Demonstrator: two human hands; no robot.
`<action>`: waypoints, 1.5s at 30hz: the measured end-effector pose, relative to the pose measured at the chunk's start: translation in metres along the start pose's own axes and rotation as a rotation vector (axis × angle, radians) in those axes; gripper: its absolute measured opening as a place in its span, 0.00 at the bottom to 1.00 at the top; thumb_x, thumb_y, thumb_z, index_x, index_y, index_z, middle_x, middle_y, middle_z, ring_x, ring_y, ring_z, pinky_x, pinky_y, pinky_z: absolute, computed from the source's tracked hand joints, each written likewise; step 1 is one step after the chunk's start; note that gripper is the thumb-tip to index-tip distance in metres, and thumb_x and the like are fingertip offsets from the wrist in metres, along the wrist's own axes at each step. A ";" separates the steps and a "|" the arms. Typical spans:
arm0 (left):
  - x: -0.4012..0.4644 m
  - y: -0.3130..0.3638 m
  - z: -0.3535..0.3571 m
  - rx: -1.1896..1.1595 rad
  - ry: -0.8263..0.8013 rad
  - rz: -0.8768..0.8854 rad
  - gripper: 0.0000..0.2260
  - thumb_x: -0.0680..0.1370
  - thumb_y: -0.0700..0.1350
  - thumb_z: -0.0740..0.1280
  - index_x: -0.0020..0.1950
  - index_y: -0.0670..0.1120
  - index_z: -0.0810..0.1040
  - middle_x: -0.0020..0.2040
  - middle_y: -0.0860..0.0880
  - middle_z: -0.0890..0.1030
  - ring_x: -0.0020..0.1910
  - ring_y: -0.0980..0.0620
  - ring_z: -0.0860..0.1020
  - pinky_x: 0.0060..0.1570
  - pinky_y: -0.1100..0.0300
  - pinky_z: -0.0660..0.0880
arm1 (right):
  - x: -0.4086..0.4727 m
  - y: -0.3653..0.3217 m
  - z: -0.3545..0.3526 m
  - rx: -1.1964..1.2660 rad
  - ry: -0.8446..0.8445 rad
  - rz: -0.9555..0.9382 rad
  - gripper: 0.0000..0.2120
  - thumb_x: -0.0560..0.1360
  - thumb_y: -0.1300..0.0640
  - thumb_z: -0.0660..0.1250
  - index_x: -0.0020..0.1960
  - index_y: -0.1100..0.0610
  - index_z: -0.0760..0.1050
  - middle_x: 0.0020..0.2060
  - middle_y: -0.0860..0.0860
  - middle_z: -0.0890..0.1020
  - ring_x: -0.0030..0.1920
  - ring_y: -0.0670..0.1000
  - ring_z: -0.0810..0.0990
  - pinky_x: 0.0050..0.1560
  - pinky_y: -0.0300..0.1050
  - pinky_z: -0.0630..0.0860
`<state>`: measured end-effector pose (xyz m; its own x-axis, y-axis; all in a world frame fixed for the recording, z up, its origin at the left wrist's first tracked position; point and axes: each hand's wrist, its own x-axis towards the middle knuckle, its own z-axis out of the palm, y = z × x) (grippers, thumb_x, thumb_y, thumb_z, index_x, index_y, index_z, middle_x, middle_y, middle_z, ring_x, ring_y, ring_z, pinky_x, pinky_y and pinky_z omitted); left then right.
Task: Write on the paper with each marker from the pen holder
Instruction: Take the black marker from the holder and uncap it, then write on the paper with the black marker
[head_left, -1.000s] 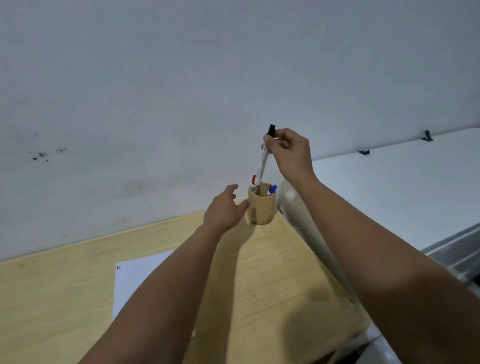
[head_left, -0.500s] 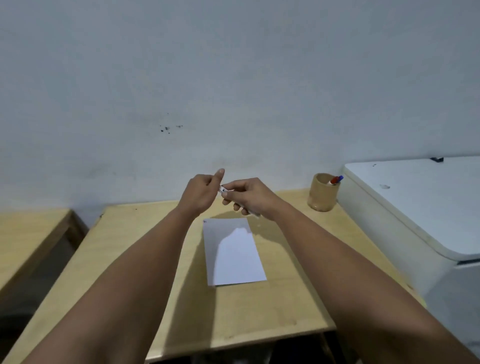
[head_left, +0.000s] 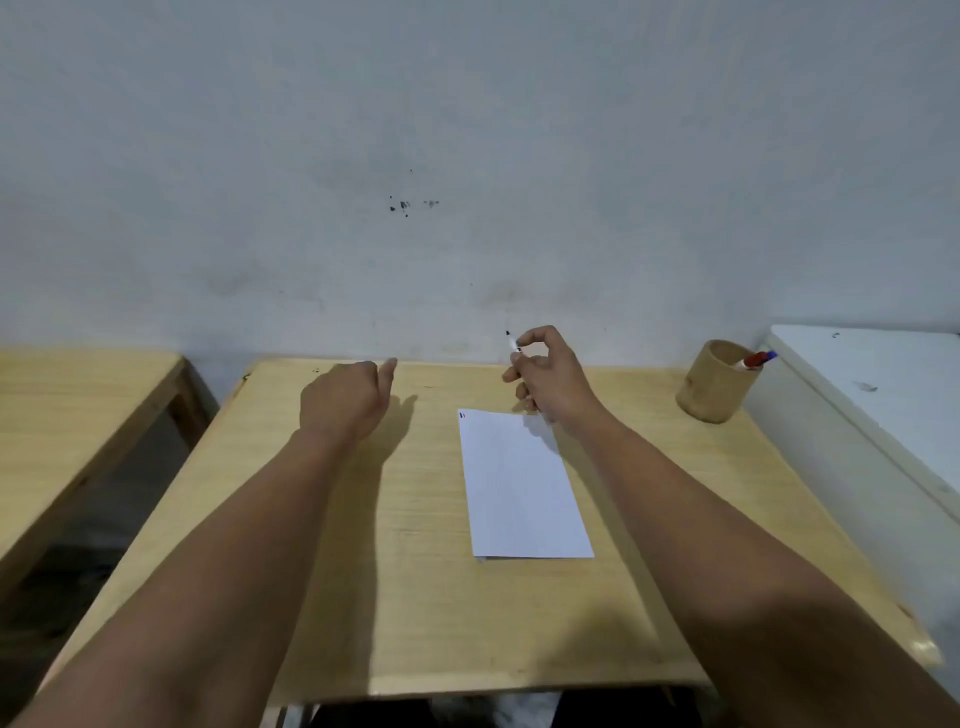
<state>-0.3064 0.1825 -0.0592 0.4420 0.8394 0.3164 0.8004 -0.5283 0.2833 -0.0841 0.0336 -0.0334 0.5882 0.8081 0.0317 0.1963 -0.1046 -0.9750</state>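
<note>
My right hand (head_left: 550, 376) grips a white marker (head_left: 513, 343) above the far edge of the paper, its bare black tip pointing up and away. The white paper (head_left: 524, 483) lies lengthwise on the wooden table (head_left: 415, 597), with tiny red and blue marks (head_left: 462, 414) in its top left corner. My left hand (head_left: 345, 400) hovers to the left of the paper, fingers curled shut and thumb out; what is inside it is hidden. The round wooden pen holder (head_left: 711, 387) stands at the far right corner and holds a red and a blue marker (head_left: 753, 359).
A white cabinet (head_left: 872, 395) stands against the table's right side, right next to the pen holder. A second wooden table (head_left: 67, 410) sits to the left across a dark gap. A grey wall rises just behind the table.
The marker came out of the holder and over to the paper. Half a second ago both hands met at the marker; now they are apart, the left moved left, and the black cap is off.
</note>
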 end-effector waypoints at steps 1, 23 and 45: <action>-0.004 0.001 0.010 0.109 -0.042 0.081 0.25 0.85 0.60 0.50 0.48 0.45 0.79 0.47 0.43 0.83 0.49 0.38 0.81 0.42 0.52 0.68 | 0.003 0.001 -0.003 0.152 0.038 0.077 0.05 0.85 0.61 0.65 0.54 0.51 0.75 0.43 0.59 0.85 0.27 0.49 0.77 0.31 0.41 0.72; -0.070 0.025 0.007 -0.072 0.084 0.484 0.21 0.77 0.63 0.62 0.59 0.48 0.79 0.56 0.51 0.80 0.52 0.46 0.76 0.48 0.50 0.73 | -0.017 -0.004 0.008 0.433 0.183 0.205 0.08 0.79 0.52 0.71 0.51 0.56 0.84 0.37 0.53 0.87 0.29 0.48 0.79 0.32 0.41 0.73; -0.115 0.034 0.033 -0.036 -0.327 0.337 0.44 0.76 0.76 0.49 0.84 0.48 0.56 0.85 0.51 0.53 0.83 0.54 0.47 0.81 0.49 0.46 | -0.021 0.061 0.066 0.159 0.165 0.090 0.11 0.74 0.57 0.70 0.37 0.61 0.73 0.38 0.66 0.86 0.31 0.55 0.82 0.37 0.49 0.76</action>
<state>-0.3167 0.0724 -0.1162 0.7836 0.6137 0.0963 0.5786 -0.7774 0.2467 -0.1367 0.0482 -0.1084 0.7202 0.6930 -0.0339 0.0194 -0.0690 -0.9974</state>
